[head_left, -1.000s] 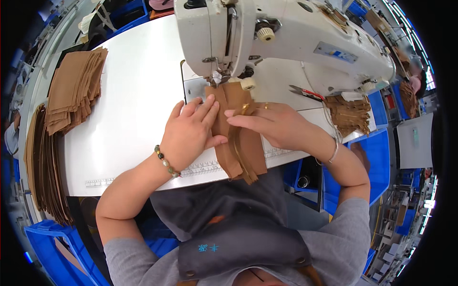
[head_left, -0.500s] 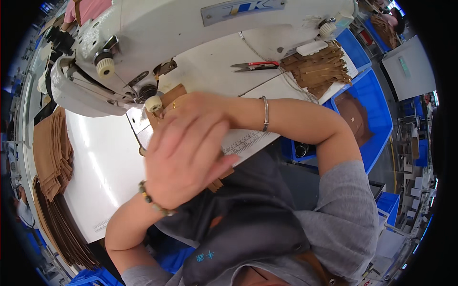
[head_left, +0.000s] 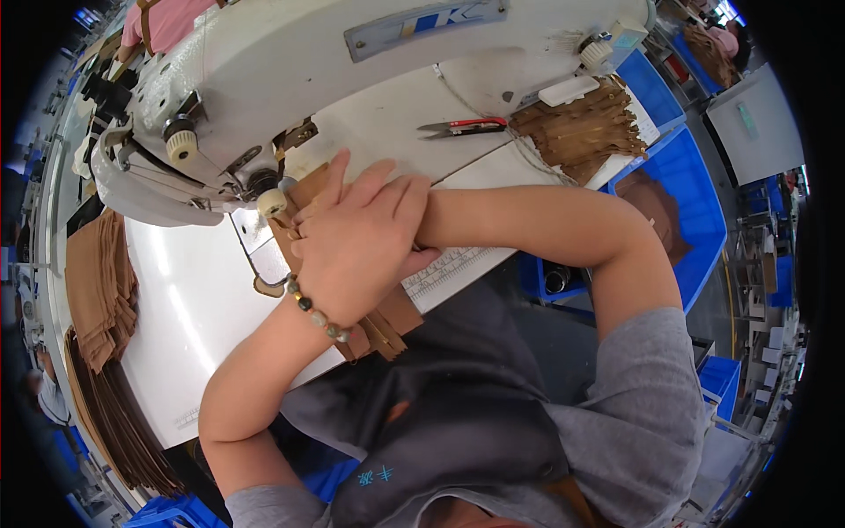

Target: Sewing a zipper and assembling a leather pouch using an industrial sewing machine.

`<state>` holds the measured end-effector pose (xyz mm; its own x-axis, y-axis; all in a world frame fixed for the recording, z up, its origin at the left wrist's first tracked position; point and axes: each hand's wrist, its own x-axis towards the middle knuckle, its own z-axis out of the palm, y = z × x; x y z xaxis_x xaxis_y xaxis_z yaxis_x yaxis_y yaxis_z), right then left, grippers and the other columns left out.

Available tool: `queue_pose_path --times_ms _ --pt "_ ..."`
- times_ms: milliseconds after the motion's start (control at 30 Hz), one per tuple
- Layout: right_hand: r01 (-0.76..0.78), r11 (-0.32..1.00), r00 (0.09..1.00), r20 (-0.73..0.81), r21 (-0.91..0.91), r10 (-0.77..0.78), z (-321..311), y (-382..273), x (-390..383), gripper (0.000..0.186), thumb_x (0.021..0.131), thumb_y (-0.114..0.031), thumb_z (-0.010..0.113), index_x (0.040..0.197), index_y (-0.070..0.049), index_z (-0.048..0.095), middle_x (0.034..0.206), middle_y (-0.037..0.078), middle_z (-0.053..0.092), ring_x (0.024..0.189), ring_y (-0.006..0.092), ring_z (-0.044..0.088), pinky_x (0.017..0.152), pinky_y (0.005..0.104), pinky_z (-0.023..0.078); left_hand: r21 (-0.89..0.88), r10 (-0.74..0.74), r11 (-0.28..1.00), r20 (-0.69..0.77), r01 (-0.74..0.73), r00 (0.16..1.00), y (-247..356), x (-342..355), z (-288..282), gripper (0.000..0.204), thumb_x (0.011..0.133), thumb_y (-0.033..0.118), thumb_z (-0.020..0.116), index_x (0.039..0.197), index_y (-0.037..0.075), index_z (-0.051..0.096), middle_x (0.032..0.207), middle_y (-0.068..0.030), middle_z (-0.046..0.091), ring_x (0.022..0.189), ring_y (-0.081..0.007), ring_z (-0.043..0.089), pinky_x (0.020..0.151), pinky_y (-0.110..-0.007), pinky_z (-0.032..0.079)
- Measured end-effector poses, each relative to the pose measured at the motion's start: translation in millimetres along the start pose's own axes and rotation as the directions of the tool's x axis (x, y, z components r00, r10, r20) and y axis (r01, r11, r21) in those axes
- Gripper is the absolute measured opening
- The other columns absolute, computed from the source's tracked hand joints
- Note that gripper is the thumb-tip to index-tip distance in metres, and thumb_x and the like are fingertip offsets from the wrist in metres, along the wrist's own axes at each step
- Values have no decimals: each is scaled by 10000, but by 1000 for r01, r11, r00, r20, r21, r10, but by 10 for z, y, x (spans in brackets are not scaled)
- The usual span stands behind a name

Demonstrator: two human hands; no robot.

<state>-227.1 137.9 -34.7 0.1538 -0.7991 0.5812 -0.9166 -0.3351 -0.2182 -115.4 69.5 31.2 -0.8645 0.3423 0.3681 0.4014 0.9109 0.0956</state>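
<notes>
"Where is your piece?"

"The brown fabric piece point(head_left: 396, 315) lies on the white worktop point(head_left: 180, 339), at the head of the sewing machine point(head_left: 255, 97), its lower end poking past the front edge. Most of its middle is hidden by my hands, and the machine's head blocks the needle."

"What are your fingers doing?"

"My left hand point(head_left: 356, 246) lies across my right, its fingers slightly spread. My right hand point(head_left: 305, 214) is mostly covered, so I cannot tell whether it pinches the fabric."

"Any writing?"

"Lettering on the machine's plate point(head_left: 427, 26), turquoise characters on my dark apron point(head_left: 458, 431), and a ruler scale point(head_left: 449, 270) along the worktop, partly covered by my left hand and the fabric."

"And around you?"

"Red-handled snips point(head_left: 466, 128) and a pile of brown strips point(head_left: 576, 136) behind my right forearm, a blue bin point(head_left: 704, 229) beyond my elbow, and brown stacks point(head_left: 101, 286) at the left edge, blurred toward the rim."
</notes>
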Motion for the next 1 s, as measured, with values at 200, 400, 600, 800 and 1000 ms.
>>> queue_pose_path --times_ms 200,400,600,800,1000 --pt "79 992 995 73 -100 -72 60 -38 63 99 895 -163 612 978 -117 638 937 34 690 983 214 697 789 349 576 151 251 965 -279 -216 927 -89 -698 -325 381 762 262 846 1076 76 737 983 -35 733 967 -253 684 967 -477 514" --pt "50 988 969 245 -145 -13 10 -79 56 232 918 -165 590 1129 -121 676 1059 59 708 1107 219 684 875 331 566 207 -226 943 -178 260 958 -558 -1160 -413 227 814 50 762 1036 74 723 949 -52 715 917 -265 663 815 -404 509" --pt "91 987 995 59 -135 -83 -30 -99 118 380 895 -176 609 1257 -125 714 1111 76 719 1026 242 705 801 351 567 175 -346 915 -119 363 930 -615 -1091 -144 318 868 129 729 1181 70 728 1246 -48 726 1147 -261 658 977 -394 511" --pt "113 985 992 63 -127 -106 -239 -167 144 350 821 -146 696 1168 -132 741 919 34 620 783 203 640 639 327 543 154 -386 907 -67 392 920 -610 -1099 -154 488 848 283 764 1279 63 696 1314 -47 685 1204 -264 613 985 -399 496" --pt "147 986 970 -184 -72 -158 -233 -167 126 365 819 -142 704 1178 -82 724 1118 40 700 857 203 705 671 317 590 127 -408 907 18 403 913 -532 -1126 -187 665 794 468 786 1305 57 678 1383 -57 627 1267 -271 555 1000 -418 472"
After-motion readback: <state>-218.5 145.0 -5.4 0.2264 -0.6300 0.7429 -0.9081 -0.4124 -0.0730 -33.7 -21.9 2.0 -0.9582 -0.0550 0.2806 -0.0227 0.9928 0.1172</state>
